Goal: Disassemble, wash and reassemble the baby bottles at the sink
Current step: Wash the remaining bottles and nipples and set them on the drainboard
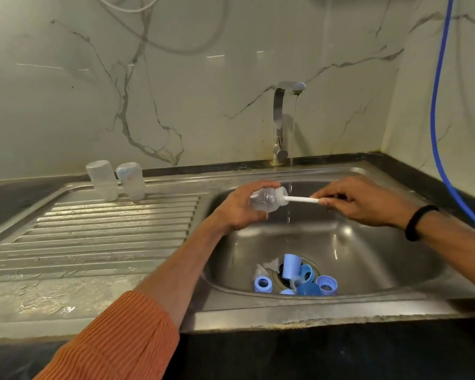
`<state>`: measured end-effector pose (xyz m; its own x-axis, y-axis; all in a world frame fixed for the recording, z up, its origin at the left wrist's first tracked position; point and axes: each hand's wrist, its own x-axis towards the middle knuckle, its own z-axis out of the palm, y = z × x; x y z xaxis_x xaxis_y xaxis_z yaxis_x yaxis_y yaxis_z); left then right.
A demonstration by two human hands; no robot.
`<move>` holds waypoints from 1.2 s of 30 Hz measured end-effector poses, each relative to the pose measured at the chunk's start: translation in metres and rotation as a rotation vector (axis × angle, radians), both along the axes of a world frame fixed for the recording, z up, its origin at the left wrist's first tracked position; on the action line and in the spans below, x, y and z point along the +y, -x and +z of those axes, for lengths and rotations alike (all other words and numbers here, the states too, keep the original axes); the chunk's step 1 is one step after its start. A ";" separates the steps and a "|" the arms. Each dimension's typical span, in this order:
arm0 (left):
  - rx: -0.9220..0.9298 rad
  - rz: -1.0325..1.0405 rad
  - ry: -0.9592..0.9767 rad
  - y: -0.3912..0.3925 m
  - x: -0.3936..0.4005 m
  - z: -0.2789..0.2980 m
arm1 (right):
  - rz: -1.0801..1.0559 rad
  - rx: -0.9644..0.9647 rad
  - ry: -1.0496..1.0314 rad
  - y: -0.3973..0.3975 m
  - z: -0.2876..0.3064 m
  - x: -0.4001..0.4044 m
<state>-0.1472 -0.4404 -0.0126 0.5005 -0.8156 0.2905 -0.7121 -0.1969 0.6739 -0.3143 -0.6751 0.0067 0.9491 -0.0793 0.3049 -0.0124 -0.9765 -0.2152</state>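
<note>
Two hands busy over sink (368,272): left hand (237,208) wraps clear bottle (266,200), held sideways; right hand (364,201) pinches brush (302,199) handle, head inside bottle. Risk: wet plastic slips, drops into basin. Basin holds blue rings and caps (299,278) w/ clear teats by drain; 2 bottles (115,181) inverted on drainboard.

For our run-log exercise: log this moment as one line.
step: scrubbing | left hand: grips bottle | right hand: holds bottle brush | faucet: running
</note>
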 end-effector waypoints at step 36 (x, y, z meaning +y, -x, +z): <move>-0.543 0.414 -0.129 -0.006 0.012 0.000 | 0.097 -0.214 0.189 -0.007 -0.004 0.055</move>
<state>-0.1410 -0.4285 -0.0129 0.5893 -0.6335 0.5014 -0.7907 -0.5797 0.1969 -0.3071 -0.6203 0.0027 0.8619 0.0863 0.4997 0.1094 -0.9939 -0.0171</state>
